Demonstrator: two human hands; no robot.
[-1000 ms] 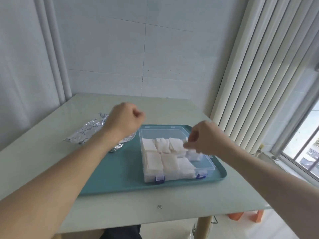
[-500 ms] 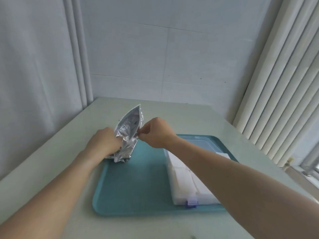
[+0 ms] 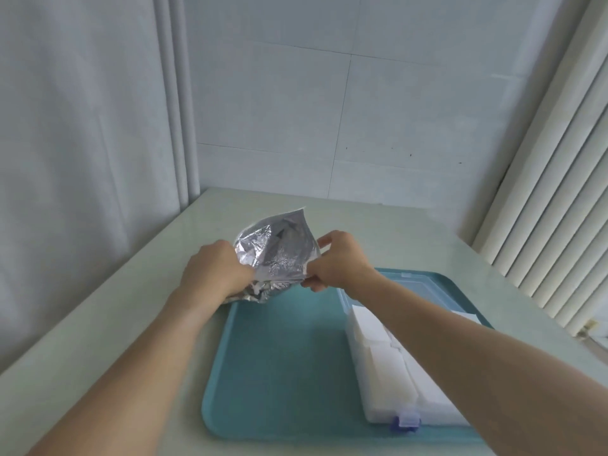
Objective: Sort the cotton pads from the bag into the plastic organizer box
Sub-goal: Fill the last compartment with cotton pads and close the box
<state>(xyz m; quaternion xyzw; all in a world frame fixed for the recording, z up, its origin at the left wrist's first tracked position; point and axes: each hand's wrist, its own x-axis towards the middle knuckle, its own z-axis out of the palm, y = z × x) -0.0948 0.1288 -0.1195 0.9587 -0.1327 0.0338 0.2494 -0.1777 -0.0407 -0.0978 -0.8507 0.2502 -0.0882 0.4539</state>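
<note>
A crinkled silver foil bag (image 3: 279, 255) is held upright over the far left corner of the teal tray (image 3: 286, 373). My left hand (image 3: 215, 276) grips the bag's left side and my right hand (image 3: 339, 261) pinches its right edge, spreading it between them. The clear plastic organizer box (image 3: 388, 390) sits on the tray's right side, filled with white cotton pads (image 3: 371, 330); my right forearm crosses over and hides much of it. What is inside the bag cannot be seen.
The tray lies on a pale green table (image 3: 98, 357) set in a corner of white walls. Vertical blinds (image 3: 552, 209) hang at the right. A blue latch (image 3: 404, 422) marks the box's near edge.
Both hands left the box and took hold of the foil bag, lifting it upright. The bag has since been pulled wider between my hands, and the view has swung left.
</note>
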